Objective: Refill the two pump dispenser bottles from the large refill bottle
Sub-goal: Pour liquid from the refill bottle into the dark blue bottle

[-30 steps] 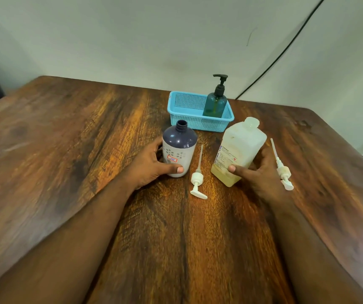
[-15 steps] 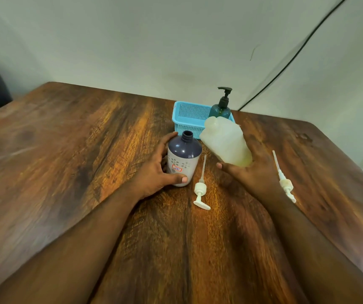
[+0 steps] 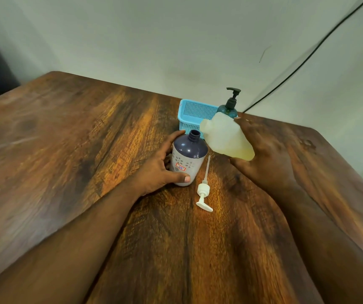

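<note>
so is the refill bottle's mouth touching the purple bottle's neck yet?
Apart. The head view shows blue basket between the refill bottle mouth, tilted in the right hand, and the purple bottle neck.

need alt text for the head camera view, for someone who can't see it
A person's right hand tilts a large translucent refill bottle toward the open neck of a purple-topped bottle, which the left hand grips upright on a wooden table. A white pump head lies beside it; behind, a green pump dispenser stands in a blue basket.

Our left hand: fingers curled round an upright bottle. Our right hand: gripping a tilted, raised bottle.
</note>
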